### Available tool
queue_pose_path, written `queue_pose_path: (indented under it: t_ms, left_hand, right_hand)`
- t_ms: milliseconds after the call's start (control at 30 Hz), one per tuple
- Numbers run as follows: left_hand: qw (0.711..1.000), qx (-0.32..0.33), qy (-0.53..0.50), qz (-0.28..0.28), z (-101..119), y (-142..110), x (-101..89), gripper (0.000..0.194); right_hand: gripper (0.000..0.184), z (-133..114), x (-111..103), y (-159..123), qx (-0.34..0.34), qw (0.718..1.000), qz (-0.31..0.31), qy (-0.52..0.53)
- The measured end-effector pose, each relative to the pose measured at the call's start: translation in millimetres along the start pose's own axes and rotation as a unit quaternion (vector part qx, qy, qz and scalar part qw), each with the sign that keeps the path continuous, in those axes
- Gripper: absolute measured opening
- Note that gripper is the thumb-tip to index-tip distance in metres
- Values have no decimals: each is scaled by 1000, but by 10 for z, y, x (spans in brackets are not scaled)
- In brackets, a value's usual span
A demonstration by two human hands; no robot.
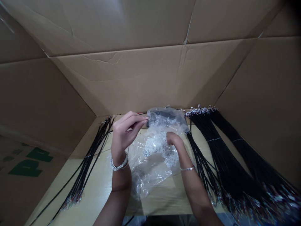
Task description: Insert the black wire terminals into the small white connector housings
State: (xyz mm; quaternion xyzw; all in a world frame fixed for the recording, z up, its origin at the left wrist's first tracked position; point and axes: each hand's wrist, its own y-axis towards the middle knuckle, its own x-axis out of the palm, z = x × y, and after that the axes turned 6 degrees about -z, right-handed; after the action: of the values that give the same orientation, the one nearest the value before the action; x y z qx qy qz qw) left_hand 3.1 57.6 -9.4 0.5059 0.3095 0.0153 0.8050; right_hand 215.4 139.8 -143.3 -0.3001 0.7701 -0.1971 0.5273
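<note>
Fingers [140,119] of the left hand [124,135] pinch what seems a sideways black wire [143,113]; right fingers [172,138] clutch a plastic bag [150,166].

Green letters [30,164], perhaps P's, mark the cardboard [14,179]; the small bag label [146,153] is unreadable.

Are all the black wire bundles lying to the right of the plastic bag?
No, a black wire bundle also lies on the table to the left of the clear plastic bag.
</note>
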Motion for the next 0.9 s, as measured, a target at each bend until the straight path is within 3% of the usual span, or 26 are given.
queue_pose_path:
  t_ms: [167, 300, 333, 400, 467, 567, 667, 900]
  left_hand:
    - [998, -40, -42, 31, 19, 6, -17, 2]
    - [985, -109, -123, 58, 5, -13, -6, 5]
    - [981, -123, -135, 63, -6, -19, -3, 6]
    - [975, -143, -153, 67, -30, -27, 4, 7]
    - [972, -152, -168, 64, -45, -28, 11, 7]
    - [968, -156, -189, 56, -42, -16, 26, 6]
    - [961, -163, -216, 53, -30, -4, 46, 3]
    - [962, -171, -200, 74, -44, -2, 68, 6]
  right_hand:
    - [19, -137, -122, -378, -139, 984, 51, 97]
    - [16, -439, -264, -805, -315, 922, 81, 213]
    - [20, -519, -286, -886, -352, 895, 103, 255]
    - [24, -661, -300, -990, -445, 781, 127, 419]
    - [23, -765, -278, -1018, -473, 700, 133, 518]
    - [19, -856, -220, -979, -490, 640, 122, 579]
    - [21, -897, -186, -943, -507, 622, 118, 585]
    - [25, -917, -195, -1004, -487, 646, 177, 561]
